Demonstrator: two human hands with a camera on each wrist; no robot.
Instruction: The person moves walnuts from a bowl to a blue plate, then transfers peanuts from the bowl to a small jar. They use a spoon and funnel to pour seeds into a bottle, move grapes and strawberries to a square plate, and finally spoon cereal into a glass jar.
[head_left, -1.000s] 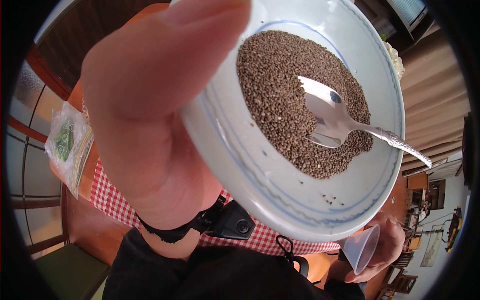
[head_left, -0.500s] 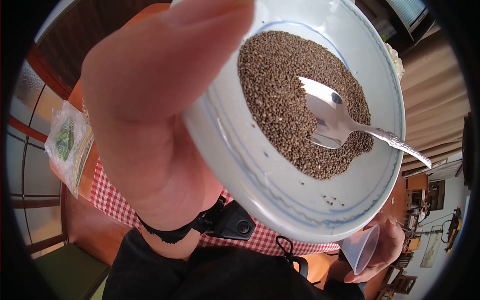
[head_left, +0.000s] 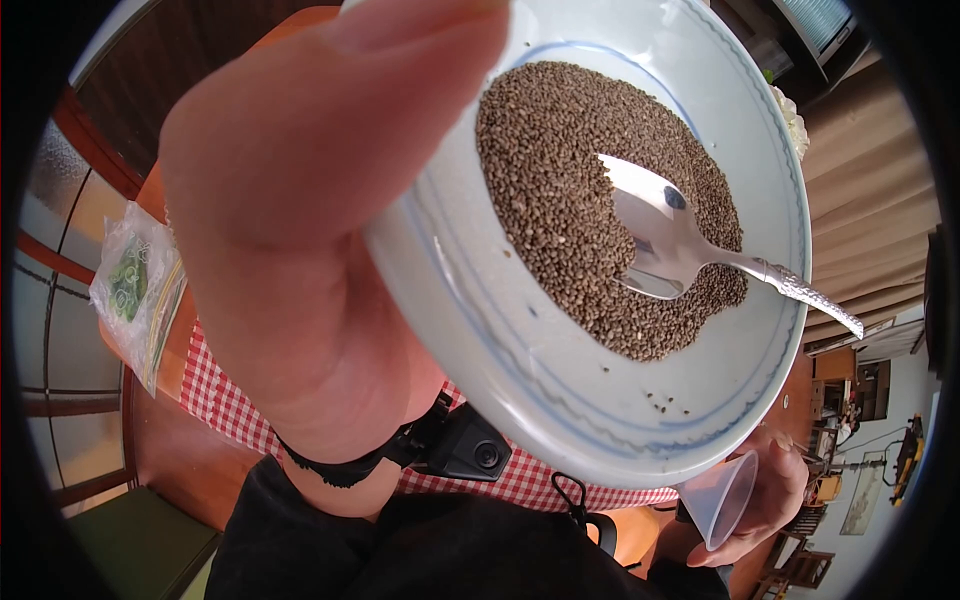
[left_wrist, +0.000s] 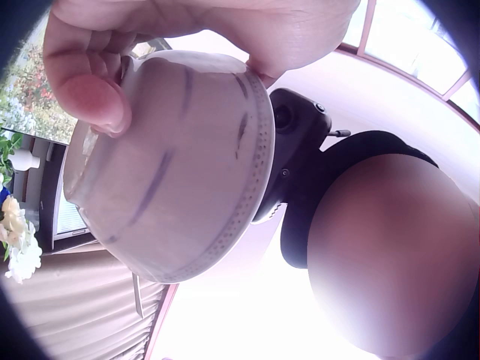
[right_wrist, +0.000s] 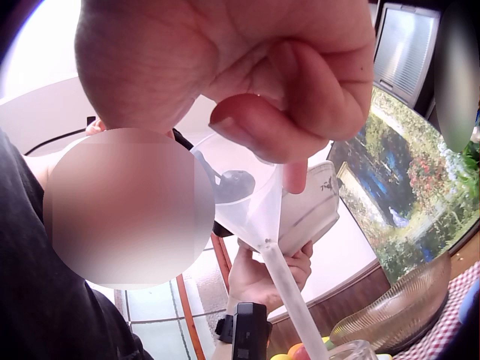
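because the left hand [head_left: 290, 200] grips the bowl [head_left: 560, 400] from one side only, thumb at the rim and fingers curled under the base, a further tip of that wrist could spill the loose seeds [head_left: 550, 180]. the spoon [head_left: 655, 220] rests among them with its handle jutting past the rim, so a knock there might flick grains out. lower down, the right hand [head_left: 782, 490] has its fingers curled about the clear funnel [head_left: 722, 505]; a slack hold could let it twist.

the white, blue-lined bowl carries a broad brown heap, with a few strays on its wall. a clear bag [head_left: 130, 300] holds something green. what seems a glass vessel [right_wrist: 360, 351] near the spout is too cut off to judge.
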